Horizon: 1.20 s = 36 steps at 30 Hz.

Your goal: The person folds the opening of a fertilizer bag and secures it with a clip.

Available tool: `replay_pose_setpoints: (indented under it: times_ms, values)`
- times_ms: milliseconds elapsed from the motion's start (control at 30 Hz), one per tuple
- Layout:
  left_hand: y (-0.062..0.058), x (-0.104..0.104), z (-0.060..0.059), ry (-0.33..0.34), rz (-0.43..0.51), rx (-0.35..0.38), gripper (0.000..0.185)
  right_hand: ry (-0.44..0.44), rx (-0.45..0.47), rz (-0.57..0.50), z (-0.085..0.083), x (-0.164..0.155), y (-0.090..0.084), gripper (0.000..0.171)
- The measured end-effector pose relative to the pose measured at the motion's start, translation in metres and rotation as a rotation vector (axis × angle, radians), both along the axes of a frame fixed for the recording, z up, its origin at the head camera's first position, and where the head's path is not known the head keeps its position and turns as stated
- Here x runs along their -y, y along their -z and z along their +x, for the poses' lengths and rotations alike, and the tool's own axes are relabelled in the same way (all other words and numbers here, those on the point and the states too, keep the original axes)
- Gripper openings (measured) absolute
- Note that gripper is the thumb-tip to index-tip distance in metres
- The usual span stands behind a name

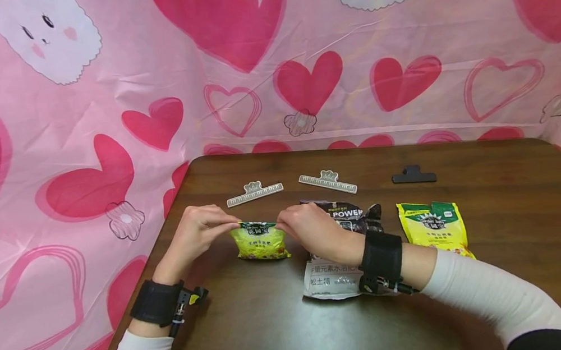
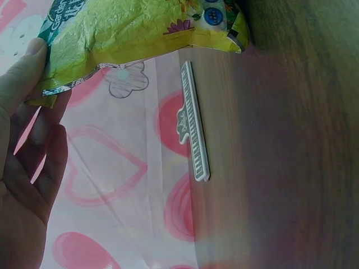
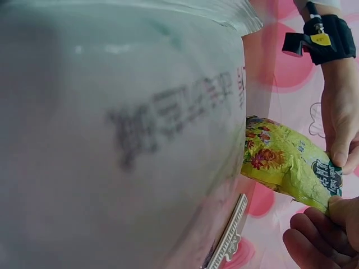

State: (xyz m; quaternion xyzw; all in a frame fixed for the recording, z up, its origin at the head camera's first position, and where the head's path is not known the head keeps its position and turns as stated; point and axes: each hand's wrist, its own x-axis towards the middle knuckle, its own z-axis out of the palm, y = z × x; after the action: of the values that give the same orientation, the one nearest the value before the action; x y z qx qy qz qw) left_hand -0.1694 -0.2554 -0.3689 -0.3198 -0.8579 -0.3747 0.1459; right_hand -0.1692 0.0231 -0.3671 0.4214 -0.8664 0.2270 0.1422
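Note:
A small yellow fertilizer bag with a green top (image 1: pixel 262 245) stands upright between both hands. My left hand (image 1: pixel 202 230) pinches one upper corner between thumb and fingers. At the opposite upper corner, my right hand (image 1: pixel 313 231) pinches the bag's edge. The left wrist view shows the bag (image 2: pixel 129 33) crumpled, with the thumb on its green top. From the right wrist, both hands are seen on the green edge of the bag (image 3: pixel 286 159). Whether its bottom rests on the table cannot be told.
Two pale ruler-like clips (image 1: pixel 254 193) (image 1: pixel 329 182) and a black clip (image 1: pixel 413 174) lie along the back. Under my right forearm are a white bag (image 1: pixel 333 278) and a black bag (image 1: pixel 347 212). Another yellow-green bag (image 1: pixel 435 228) lies on the wooden table (image 1: pixel 528 219) to the right.

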Motion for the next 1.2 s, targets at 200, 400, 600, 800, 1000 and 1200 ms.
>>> replay_pose_setpoints:
  times_ms: [200,400,600,800,1000,1200]
  values:
    - [-0.002,-0.001,0.001,-0.025,-0.004,0.055,0.018,-0.008,-0.001,0.020,-0.001,0.000,0.001,0.014]
    - [-0.004,-0.001,0.001,-0.034,-0.024,0.044,0.018,-0.014,-0.002,0.024,-0.001,0.000,0.000,0.014]
    - [-0.003,-0.002,0.001,-0.029,-0.032,0.037,0.018,-0.014,-0.007,0.038,-0.001,-0.001,0.000,0.013]
    - [-0.007,-0.004,0.001,-0.045,-0.061,0.046,0.017,-0.022,-0.049,0.040,-0.001,-0.002,-0.001,0.012]
    - [-0.011,-0.005,0.004,-0.042,-0.088,0.058,0.016,-0.035,-0.096,0.046,-0.003,-0.003,-0.001,0.011]
    - [-0.014,-0.007,0.005,-0.020,-0.106,0.010,0.019,-0.052,-0.111,0.053,-0.004,-0.002,-0.004,0.011]
